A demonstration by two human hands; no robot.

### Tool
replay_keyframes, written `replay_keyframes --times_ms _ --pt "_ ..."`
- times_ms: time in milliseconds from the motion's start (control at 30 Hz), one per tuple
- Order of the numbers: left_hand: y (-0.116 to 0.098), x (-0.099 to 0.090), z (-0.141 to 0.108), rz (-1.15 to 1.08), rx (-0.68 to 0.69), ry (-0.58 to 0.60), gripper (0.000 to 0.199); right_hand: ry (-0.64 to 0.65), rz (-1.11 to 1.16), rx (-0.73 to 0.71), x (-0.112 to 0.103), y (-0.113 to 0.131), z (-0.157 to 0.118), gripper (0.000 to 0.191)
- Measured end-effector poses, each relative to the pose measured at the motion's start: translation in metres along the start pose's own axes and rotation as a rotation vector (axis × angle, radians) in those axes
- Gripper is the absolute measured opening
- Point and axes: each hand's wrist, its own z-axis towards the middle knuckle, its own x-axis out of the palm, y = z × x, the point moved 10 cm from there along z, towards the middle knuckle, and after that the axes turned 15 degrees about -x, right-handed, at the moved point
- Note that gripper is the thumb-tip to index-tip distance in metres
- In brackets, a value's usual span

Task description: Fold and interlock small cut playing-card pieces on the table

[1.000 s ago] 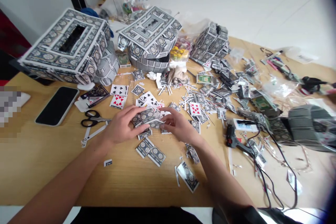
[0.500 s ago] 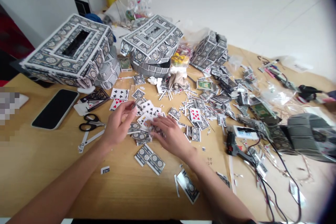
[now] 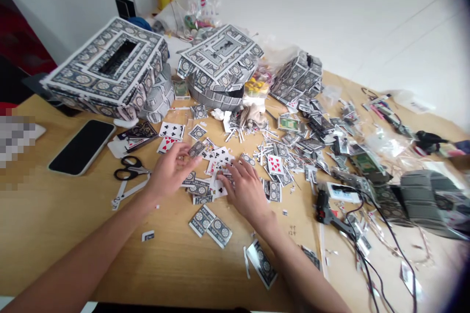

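My left hand [image 3: 169, 172] holds a small face-down playing card [image 3: 196, 148] pinched between thumb and fingers, just above a loose heap of cards [image 3: 205, 183] on the wooden table [image 3: 55, 215]. My right hand [image 3: 246, 190] lies flat on the heap with fingers spread, its fingertips on face-up club cards [image 3: 219, 156]. Two cut card backs [image 3: 210, 221] lie side by side just in front of both hands.
Black scissors [image 3: 128, 168] and a dark phone [image 3: 82, 146] lie to the left. Two box-like structures covered in card backs [image 3: 110, 71] [image 3: 219, 58] stand at the back. A black glue gun [image 3: 328, 211] with its cable lies to the right, among many card scraps [image 3: 304, 132].
My left hand lifted off the heap and picked up a small card at its far side. My right hand moved left and pressed flat onto the cards. The view shifted slightly.
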Motion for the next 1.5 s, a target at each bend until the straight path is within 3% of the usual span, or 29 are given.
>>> replay_keyframes --times_ms 133,233,500,633,767,800,867,1000,1167,1267,1500 --pt "-0.006 0.006 -0.004 0.014 -0.016 0.057 0.055 -0.049 0.015 0.018 -0.006 0.0 0.0 0.039" --pt "-0.005 0.008 -0.004 -0.074 -0.052 0.097 0.055 0.017 0.091 -0.067 0.001 0.016 0.01 0.046" --pt "-0.011 -0.009 0.0 -0.217 -0.047 -0.036 0.054 0.122 0.229 -0.149 0.026 0.034 0.056 0.034" --pt "-0.011 -0.011 0.001 -0.241 -0.074 -0.039 0.059 -0.104 0.396 -0.152 0.007 0.022 0.057 0.02" --pt "-0.003 0.0 0.004 -0.337 -0.153 0.089 0.062 -0.352 0.586 -0.015 -0.025 -0.001 0.036 0.004" --pt "-0.001 0.003 0.005 -0.365 -0.171 0.118 0.062 -0.373 0.627 0.017 -0.029 -0.004 0.032 0.009" --pt "0.0 0.006 0.004 -0.399 -0.184 0.147 0.06 -0.365 0.675 0.036 -0.034 -0.003 0.027 0.014" --pt "-0.002 0.009 0.003 -0.425 -0.173 0.174 0.052 -0.256 0.787 0.028 -0.03 0.008 0.026 0.006" --pt "-0.003 0.017 0.001 -0.386 -0.155 0.251 0.05 -0.107 1.057 0.141 -0.015 0.008 0.022 0.026" --pt "-0.001 0.024 -0.002 -0.326 -0.164 0.306 0.053 -0.09 0.997 0.133 -0.021 0.004 0.021 0.03" --pt "-0.011 0.033 -0.014 -0.106 -0.091 0.349 0.056 -0.162 0.652 -0.105 -0.049 0.025 0.022 0.026"
